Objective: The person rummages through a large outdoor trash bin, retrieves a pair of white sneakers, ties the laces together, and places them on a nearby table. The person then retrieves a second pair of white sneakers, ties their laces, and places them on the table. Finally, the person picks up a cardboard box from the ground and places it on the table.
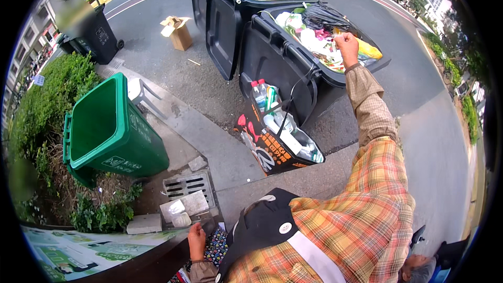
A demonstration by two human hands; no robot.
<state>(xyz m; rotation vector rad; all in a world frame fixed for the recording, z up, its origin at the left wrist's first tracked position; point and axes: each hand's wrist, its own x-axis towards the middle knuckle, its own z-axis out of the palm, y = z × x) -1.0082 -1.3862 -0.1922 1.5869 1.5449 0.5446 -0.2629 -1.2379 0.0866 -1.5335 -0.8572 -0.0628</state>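
Stretched far forward, my right hand (347, 47) hovers over the contents of an open dark wheeled bin (335, 76). Its fingers are pinched together, and what they hold, if anything, is too small to make out. Below it lie mixed rubbish (319, 42), a black plastic bag (322, 17) and a yellow bag (368, 48). My left hand (196, 240) is low beside my body with its fingers curled, and nothing shows in them. Against the bin's front stands a black printed shopping bag (272, 149), filled with plastic bottles (259, 94) and white containers.
More filled dark bins (225, 26) stand behind, their lids hanging down. On the left are an open green bin (123, 126), a white stool (140, 90) and a hedge (57, 94). A cardboard box (179, 35) sits on the road. A drain grate (188, 184) lies near loose slabs. Another person (419, 267) is at lower right.
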